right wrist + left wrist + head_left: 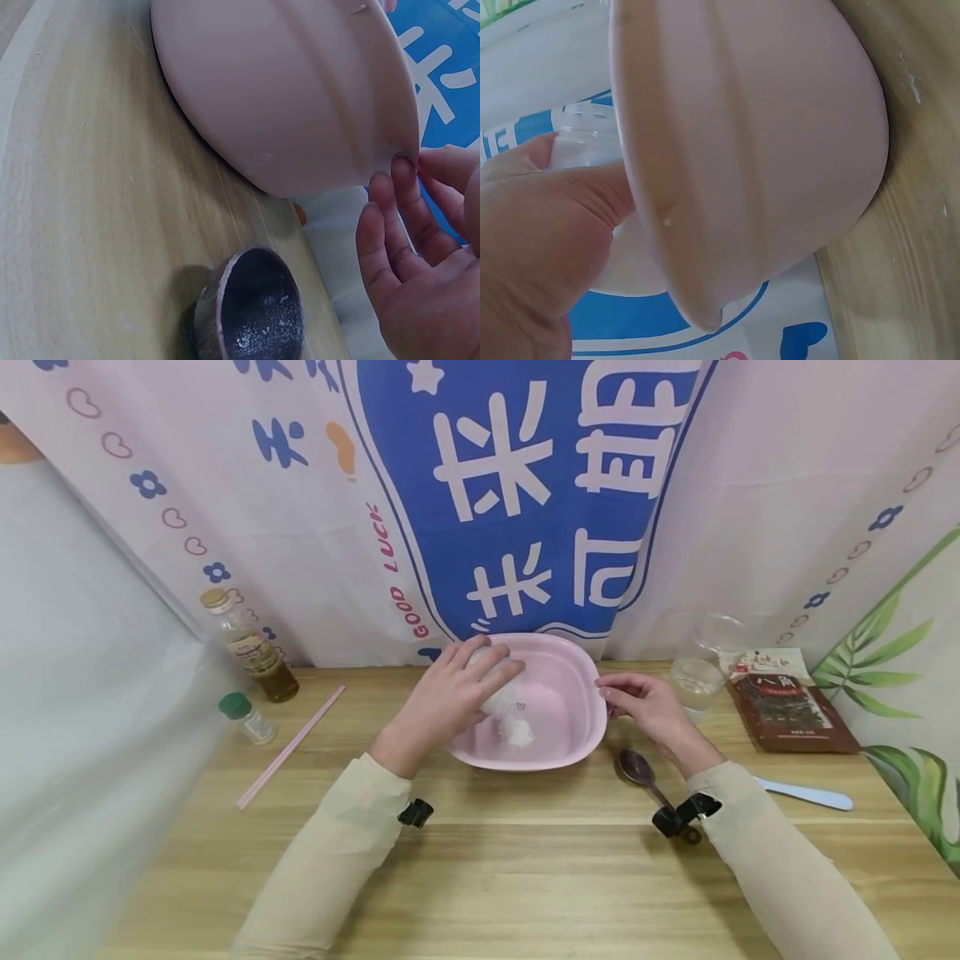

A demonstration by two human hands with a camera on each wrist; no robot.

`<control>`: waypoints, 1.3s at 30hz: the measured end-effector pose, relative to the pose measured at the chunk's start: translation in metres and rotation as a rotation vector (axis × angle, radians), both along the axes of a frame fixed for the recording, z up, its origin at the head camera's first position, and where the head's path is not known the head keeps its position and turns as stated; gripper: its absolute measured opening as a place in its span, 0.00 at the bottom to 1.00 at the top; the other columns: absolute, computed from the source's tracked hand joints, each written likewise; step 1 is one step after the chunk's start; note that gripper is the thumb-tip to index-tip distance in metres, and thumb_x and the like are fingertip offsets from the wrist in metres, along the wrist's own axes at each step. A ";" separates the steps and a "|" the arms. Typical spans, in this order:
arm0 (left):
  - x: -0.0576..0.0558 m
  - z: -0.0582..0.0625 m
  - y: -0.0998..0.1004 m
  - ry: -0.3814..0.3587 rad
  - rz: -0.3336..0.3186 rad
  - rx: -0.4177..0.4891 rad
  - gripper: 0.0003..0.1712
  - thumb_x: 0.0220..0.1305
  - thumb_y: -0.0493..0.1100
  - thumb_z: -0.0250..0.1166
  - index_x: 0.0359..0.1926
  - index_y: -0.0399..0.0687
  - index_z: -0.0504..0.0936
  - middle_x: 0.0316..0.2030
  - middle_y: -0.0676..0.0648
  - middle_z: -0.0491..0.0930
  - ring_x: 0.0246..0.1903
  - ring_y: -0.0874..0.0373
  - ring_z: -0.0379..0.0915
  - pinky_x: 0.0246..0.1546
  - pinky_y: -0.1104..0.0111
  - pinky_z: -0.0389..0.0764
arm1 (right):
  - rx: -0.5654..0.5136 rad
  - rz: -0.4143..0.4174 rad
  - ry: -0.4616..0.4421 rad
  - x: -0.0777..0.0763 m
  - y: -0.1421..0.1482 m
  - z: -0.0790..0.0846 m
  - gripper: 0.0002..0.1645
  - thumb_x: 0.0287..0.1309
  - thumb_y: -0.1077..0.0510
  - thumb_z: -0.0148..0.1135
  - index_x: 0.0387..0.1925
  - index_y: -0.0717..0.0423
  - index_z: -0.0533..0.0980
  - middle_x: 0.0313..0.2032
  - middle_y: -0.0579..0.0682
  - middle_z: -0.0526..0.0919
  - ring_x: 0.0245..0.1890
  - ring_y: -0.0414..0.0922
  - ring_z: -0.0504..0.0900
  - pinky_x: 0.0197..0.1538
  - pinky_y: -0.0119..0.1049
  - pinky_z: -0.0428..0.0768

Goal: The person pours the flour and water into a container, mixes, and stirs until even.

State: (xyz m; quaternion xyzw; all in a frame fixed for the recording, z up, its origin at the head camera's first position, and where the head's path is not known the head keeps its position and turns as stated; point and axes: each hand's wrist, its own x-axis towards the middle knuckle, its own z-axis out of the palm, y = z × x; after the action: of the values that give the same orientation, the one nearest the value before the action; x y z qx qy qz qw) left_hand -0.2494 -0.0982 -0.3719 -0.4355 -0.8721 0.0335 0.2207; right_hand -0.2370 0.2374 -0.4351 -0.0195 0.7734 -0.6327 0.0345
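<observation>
A pink plastic basin [564, 727] stands on the table against the cloth backdrop, with a small heap of white powder [516, 732] on its bottom. My left hand [450, 693] grips a clear plastic container [498, 700], tilted over the basin's left side; the fingers cover much of it. In the left wrist view the clear container [585, 146] shows between thumb and fingers, partly hidden behind the basin wall [780, 135]. My right hand [651, 710] pinches the basin's right rim, thumb above and fingers [412, 202] under the lip.
A dark spoon [636, 767] lies near my right wrist, a pale blue-handled utensil [810, 793] farther right. Behind stand a clear cup [696, 685] and a brown spice packet [793, 710]. Leftward are an oil bottle [262, 660], a green-capped shaker [247, 718] and pink chopsticks [292, 746].
</observation>
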 end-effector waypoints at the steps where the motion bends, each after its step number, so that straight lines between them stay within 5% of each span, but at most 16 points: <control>1: 0.000 -0.001 0.000 -0.006 0.006 0.001 0.53 0.53 0.51 0.88 0.77 0.58 0.70 0.73 0.46 0.74 0.76 0.40 0.63 0.78 0.47 0.71 | -0.007 0.003 0.002 0.000 0.000 0.000 0.23 0.77 0.60 0.64 0.64 0.74 0.78 0.39 0.34 0.89 0.37 0.34 0.87 0.45 0.30 0.90; 39: 0.001 -0.004 0.000 0.002 -0.001 -0.006 0.53 0.54 0.49 0.87 0.77 0.60 0.70 0.75 0.47 0.72 0.77 0.41 0.61 0.80 0.47 0.68 | -0.036 0.018 0.018 -0.002 0.001 -0.002 0.23 0.77 0.62 0.63 0.63 0.77 0.77 0.37 0.33 0.88 0.36 0.34 0.86 0.43 0.29 0.89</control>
State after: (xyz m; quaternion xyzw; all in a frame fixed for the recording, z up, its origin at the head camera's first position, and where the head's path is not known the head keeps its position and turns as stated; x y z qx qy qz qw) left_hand -0.2489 -0.0983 -0.3762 -0.4365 -0.8716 0.0365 0.2200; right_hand -0.2389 0.2385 -0.4369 -0.0327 0.7621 -0.6458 0.0328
